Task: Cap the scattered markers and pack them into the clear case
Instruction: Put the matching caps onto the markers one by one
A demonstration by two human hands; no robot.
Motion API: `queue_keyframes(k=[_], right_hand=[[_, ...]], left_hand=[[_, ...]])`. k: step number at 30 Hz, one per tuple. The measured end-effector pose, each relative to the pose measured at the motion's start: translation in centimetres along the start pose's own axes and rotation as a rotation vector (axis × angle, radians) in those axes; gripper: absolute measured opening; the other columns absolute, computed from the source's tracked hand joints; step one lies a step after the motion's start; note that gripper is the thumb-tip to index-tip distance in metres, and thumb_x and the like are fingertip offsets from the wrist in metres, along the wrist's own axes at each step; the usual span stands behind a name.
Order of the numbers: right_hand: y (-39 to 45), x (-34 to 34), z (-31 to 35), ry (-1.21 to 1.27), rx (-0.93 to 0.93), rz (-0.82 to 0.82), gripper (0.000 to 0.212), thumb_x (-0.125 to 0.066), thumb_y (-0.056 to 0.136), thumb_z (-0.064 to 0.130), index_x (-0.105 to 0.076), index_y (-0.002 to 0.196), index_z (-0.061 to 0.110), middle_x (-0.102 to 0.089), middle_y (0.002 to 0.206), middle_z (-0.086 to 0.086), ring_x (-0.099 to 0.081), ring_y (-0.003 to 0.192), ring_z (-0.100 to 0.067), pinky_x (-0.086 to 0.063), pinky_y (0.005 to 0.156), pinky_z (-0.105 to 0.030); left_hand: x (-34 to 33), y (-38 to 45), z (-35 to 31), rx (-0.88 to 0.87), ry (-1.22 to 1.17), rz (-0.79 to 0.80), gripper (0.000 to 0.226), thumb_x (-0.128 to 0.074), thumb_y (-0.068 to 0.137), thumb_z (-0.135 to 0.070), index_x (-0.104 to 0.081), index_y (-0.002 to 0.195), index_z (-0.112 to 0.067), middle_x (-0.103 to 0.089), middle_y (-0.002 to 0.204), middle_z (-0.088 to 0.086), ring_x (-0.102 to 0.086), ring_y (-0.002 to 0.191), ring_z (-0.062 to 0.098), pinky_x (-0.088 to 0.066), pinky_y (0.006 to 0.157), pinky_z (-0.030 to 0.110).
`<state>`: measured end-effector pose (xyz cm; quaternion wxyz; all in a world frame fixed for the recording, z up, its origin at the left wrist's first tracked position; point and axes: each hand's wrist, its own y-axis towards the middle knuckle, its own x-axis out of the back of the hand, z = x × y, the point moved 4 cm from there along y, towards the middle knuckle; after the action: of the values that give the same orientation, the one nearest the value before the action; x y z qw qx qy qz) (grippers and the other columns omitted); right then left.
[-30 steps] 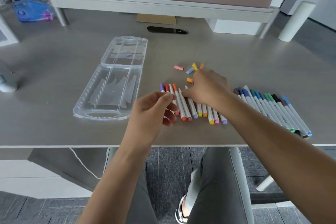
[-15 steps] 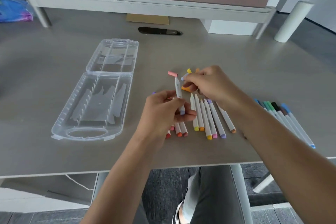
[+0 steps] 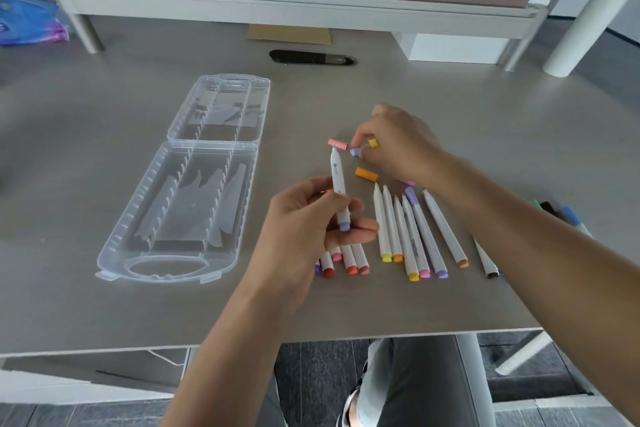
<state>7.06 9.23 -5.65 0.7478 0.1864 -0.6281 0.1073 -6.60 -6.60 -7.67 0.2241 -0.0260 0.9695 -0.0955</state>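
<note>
1. One marker is up off the table now, where a second ago it lay in the row; the left hand holds it upright, fingers curled round its lower barrel, bare tip pointing away.
2. Beyond that grip, the right hand has closed on the lilac cap, pinching it just past the marker's tip, beside the pink cap.
3. Cap and marker look colour-matched, so capping seems next.
4. Left of the grip lies the clear case, open, no markers in it; packing has not started.
5. Many uncapped markers wait just right of the grip.
</note>
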Motion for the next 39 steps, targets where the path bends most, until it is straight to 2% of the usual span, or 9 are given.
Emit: queue_keyframes(k=[4,7,10,13,17,21,24,29,39], right_hand=[[-0.2,0.1,0.1,0.152,-0.010,-0.023,0.008,-0.066,0.098,0.032,-0.071,0.102,0.027,-0.061,0.105,0.004,-0.056,0.088,-0.016,-0.037,0.068,-0.029],[-1.1,1.0,-0.1,0.628,-0.121,-0.078,0.006,-0.067,0.099,0.022,-0.072,0.103,0.022,-0.071,0.095,-0.001,-0.059,0.077,-0.013,-0.041,0.071,-0.026],[-2.8,1.2,0.2,1.078,-0.307,0.010,0.016,-0.067,0.098,0.013,-0.077,0.109,0.019,-0.072,0.083,-0.002,-0.043,0.061,-0.013,-0.036,0.053,-0.025],[-4.1,0.8,0.4,1.302,-0.438,0.074,0.008,-0.070,0.096,0.013,-0.075,0.101,0.016,-0.073,0.077,0.001,-0.041,0.054,-0.008,-0.031,0.044,-0.019],[-4.9,0.7,0.3,1.378,-0.472,0.069,0.004,-0.072,0.096,0.013,-0.072,0.093,0.015,-0.072,0.073,0.001,-0.039,0.052,-0.008,-0.030,0.044,-0.019],[-5.4,1.0,0.3,1.317,-0.425,0.094,0.004,-0.075,0.093,0.014,-0.075,0.089,0.016,-0.072,0.077,0.000,-0.039,0.053,-0.008,-0.032,0.044,-0.021],[-6.0,1.4,0.3,1.177,-0.390,0.084,0.008,-0.080,0.088,0.019,-0.078,0.095,0.016,-0.075,0.086,-0.003,-0.047,0.052,-0.004,-0.038,0.048,-0.021],[-6.9,2.0,0.9,1.115,-0.345,0.028,0.017,-0.079,0.090,0.021,-0.077,0.102,0.010,-0.077,0.077,0.006,-0.051,0.049,0.000,-0.041,0.053,-0.022],[-8.4,1.9,0.4,1.130,-0.344,-0.077,0.010,-0.071,0.097,0.020,-0.079,0.100,0.015,-0.072,0.077,0.006,-0.049,0.053,-0.007,-0.042,0.049,-0.022]], left_hand=[[0.0,0.0,-0.2,0.002,0.034,0.002,0.035,-0.046,0.097,0.007,-0.061,0.125,-0.008,-0.075,0.093,0.017,-0.072,0.065,0.030,-0.060,0.059,0.032],[-0.3,-0.1,-0.5,-0.008,0.051,0.013,0.037,-0.041,0.098,0.006,-0.064,0.120,-0.013,-0.072,0.087,0.015,-0.069,0.057,0.028,-0.058,0.054,0.031],[-0.8,-0.2,-0.6,-0.011,0.062,0.039,0.039,-0.040,0.098,0.006,-0.069,0.112,-0.016,-0.066,0.083,0.013,-0.065,0.053,0.028,-0.056,0.052,0.031],[-1.2,-0.3,-0.3,0.001,0.073,0.050,0.040,-0.042,0.096,0.006,-0.068,0.119,-0.014,-0.066,0.081,0.011,-0.065,0.053,0.028,-0.056,0.052,0.031],[-1.7,-0.7,0.2,0.020,0.112,0.053,0.041,-0.043,0.096,0.004,-0.066,0.125,-0.015,-0.069,0.079,0.008,-0.065,0.053,0.027,-0.054,0.055,0.033],[-2.0,-1.1,0.6,0.026,0.154,0.051,0.043,-0.043,0.097,0.003,-0.061,0.131,-0.014,-0.070,0.076,0.007,-0.064,0.051,0.029,-0.041,0.067,0.046],[-1.9,-1.2,0.6,0.022,0.174,0.047,0.039,-0.044,0.097,0.003,-0.062,0.128,-0.012,-0.072,0.080,0.007,-0.066,0.055,0.027,-0.045,0.065,0.044],[-2.0,-1.1,0.8,0.004,0.179,0.040,0.031,-0.048,0.097,0.005,-0.066,0.119,-0.008,-0.073,0.084,0.006,-0.070,0.062,0.025,-0.053,0.072,0.048],[-2.4,-0.9,1.2,0.015,0.087,0.049,0.027,-0.050,0.097,0.007,-0.066,0.113,-0.007,-0.072,0.083,0.012,-0.057,0.054,0.021,-0.042,0.052,0.030]])
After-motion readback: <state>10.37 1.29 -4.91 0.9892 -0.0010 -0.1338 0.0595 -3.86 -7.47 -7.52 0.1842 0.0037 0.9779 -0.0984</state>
